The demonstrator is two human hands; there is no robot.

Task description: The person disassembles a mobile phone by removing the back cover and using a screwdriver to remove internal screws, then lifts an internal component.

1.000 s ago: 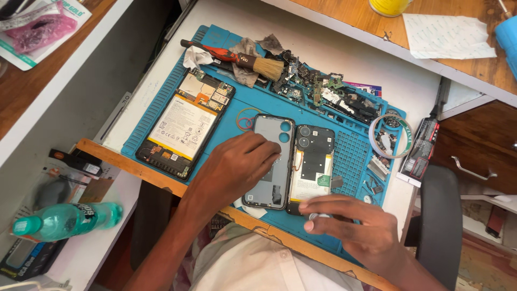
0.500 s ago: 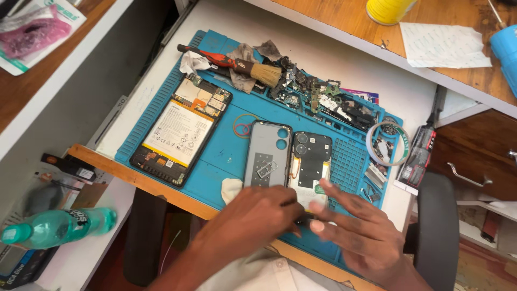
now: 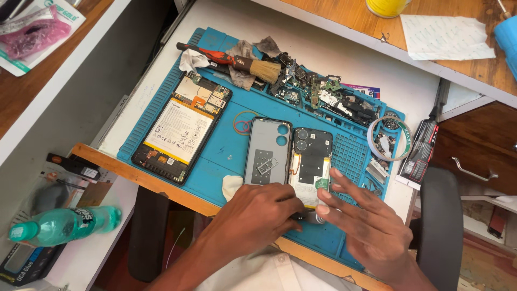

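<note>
On the blue repair mat (image 3: 226,151) lie a grey phone back cover (image 3: 267,148) and, right beside it, an opened phone (image 3: 312,159) showing its black inner plate. My left hand (image 3: 253,215) rests over the lower ends of both. Its fingers are curled on what looks like a small dark tool with a silvery tip (image 3: 315,218). My right hand (image 3: 366,226) hovers with fingers spread at the opened phone's lower right corner, holding nothing.
A larger opened device with a white battery (image 3: 180,129) lies at mat left. Along the back are a brush (image 3: 237,60) and a pile of loose parts (image 3: 323,97); a tape roll (image 3: 389,139) sits right. A green bottle (image 3: 64,223) lies lower left.
My left hand slid off the back cover down to the phones' lower edge and curled shut. My right hand moved up beside it, fingers spread.
</note>
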